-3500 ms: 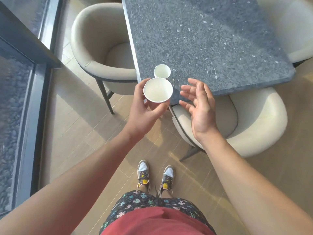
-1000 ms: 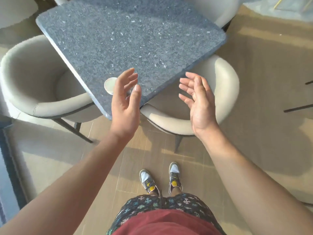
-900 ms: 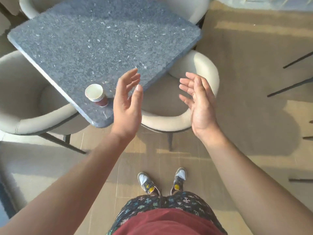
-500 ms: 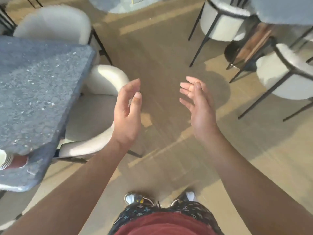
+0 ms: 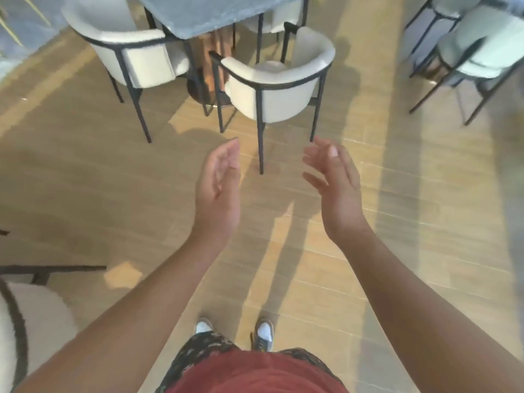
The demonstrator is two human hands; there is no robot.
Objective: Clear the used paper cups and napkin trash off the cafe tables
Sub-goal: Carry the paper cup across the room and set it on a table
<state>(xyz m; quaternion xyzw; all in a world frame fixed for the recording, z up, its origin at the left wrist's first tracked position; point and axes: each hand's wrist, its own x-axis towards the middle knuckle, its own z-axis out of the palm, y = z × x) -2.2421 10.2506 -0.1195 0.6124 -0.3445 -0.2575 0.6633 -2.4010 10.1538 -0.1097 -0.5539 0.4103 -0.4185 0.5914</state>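
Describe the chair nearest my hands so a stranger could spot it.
Find the grey table at the top. The cream chair right of its near corner is it. Only its black leg reaches down between the left hand and right hand.

Cream chairs (image 5: 272, 89), black frames.

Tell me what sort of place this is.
Probably a cafe or restaurant seating area: matching cream tub chairs on black metal frames round a grey stone-look table, and a second set of chairs at the right.
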